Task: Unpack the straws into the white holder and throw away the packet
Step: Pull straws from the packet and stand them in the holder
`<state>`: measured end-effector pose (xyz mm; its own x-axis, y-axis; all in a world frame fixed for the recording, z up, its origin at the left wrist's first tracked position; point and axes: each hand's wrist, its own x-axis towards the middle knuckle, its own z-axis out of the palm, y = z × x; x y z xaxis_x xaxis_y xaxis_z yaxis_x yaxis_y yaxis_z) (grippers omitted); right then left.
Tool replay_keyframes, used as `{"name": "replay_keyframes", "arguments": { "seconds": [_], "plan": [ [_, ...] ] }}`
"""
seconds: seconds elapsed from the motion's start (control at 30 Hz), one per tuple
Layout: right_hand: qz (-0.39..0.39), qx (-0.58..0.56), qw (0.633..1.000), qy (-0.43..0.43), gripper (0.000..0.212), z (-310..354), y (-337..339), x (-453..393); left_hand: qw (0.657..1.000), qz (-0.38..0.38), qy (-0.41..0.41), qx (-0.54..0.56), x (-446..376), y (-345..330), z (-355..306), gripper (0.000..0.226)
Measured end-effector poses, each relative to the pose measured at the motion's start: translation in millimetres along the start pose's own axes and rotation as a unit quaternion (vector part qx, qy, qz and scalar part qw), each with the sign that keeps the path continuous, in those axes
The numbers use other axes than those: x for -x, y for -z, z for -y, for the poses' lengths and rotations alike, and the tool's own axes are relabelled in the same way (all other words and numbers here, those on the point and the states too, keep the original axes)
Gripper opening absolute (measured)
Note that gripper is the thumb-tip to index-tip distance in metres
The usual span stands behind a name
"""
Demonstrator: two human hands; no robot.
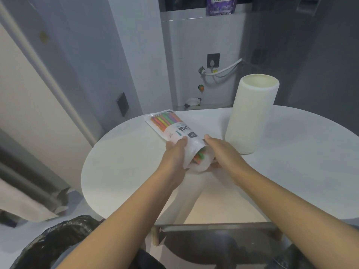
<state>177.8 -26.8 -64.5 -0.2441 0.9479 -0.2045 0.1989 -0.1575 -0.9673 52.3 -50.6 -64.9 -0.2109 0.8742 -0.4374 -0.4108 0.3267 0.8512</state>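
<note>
A clear plastic packet (174,129) of coloured straws lies on the white table (124,171), its far end pointing away to the left. My left hand (175,156) grips the packet's near end on the left side. On the right side of that same end, my right hand (223,152) holds it too. The near end gapes open and straw tips (200,157) in orange and green show inside the mouth. The tall white cylindrical holder (250,113) stands upright just right of my right hand, and its inside is hidden from here.
A bin lined with a black bag (58,241) stands on the floor at the lower left, beside the table's near edge. Behind the table are a white wall unit, a hose and a small bowl (193,102) on the floor.
</note>
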Motion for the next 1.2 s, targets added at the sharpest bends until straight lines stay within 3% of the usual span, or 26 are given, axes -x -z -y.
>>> {"name": "replay_keyframes", "arguments": {
  "seconds": [0.13, 0.23, 0.37, 0.5, 0.6, 0.7, 0.8, 0.97, 1.1, 1.2],
  "plan": [
    [0.014, -0.026, 0.999, 0.014, 0.025, 0.5, 5.8, 1.6, 0.999, -0.001, 0.038, 0.020, -2.3, 5.5, -6.8, 0.035],
    [0.013, -0.034, 0.999, 0.033, 0.031, -0.1, 5.5, 1.2, 0.985, 0.079, 0.089, 0.123, -6.3, 11.3, -13.8, 0.031],
    [0.056, -0.090, 0.994, 0.016, 0.024, 2.2, 6.7, 2.0, 0.966, 0.159, 0.072, 0.191, -14.3, 13.8, -13.4, 0.040],
    [0.093, -0.044, 0.995, 0.019, 0.022, 1.7, 7.5, 3.6, 0.969, 0.170, 0.064, 0.165, -17.2, 13.1, -10.3, 0.036],
    [0.091, -0.023, 0.996, 0.009, 0.024, 3.1, 9.2, 2.0, 0.975, 0.147, 0.060, 0.153, -15.8, 8.6, -11.9, 0.024],
    [0.059, -0.034, 0.998, 0.006, 0.025, 1.6, 6.8, -1.1, 0.982, 0.122, -0.004, 0.146, -17.8, 5.6, -15.1, 0.012],
    [0.031, -0.123, 0.991, -0.051, 0.027, 0.3, -1.2, -1.8, 0.984, 0.080, -0.111, 0.117, -17.8, 4.4, -20.6, 0.034],
    [0.094, -0.300, 0.939, -0.143, 0.033, 5.2, -6.4, 0.4, 0.964, -0.030, -0.263, 0.025, -14.0, -2.3, -21.2, 0.066],
    [0.089, -0.315, 0.931, -0.163, 0.033, 6.1, -6.9, -2.6, 0.955, -0.048, -0.292, 0.007, -15.9, -4.9, -17.5, 0.068],
    [0.073, -0.260, 0.950, -0.155, 0.032, 5.5, -7.5, -3.8, 0.959, -0.056, -0.276, 0.043, -14.7, -4.4, -18.8, 0.071]
  ]
}}
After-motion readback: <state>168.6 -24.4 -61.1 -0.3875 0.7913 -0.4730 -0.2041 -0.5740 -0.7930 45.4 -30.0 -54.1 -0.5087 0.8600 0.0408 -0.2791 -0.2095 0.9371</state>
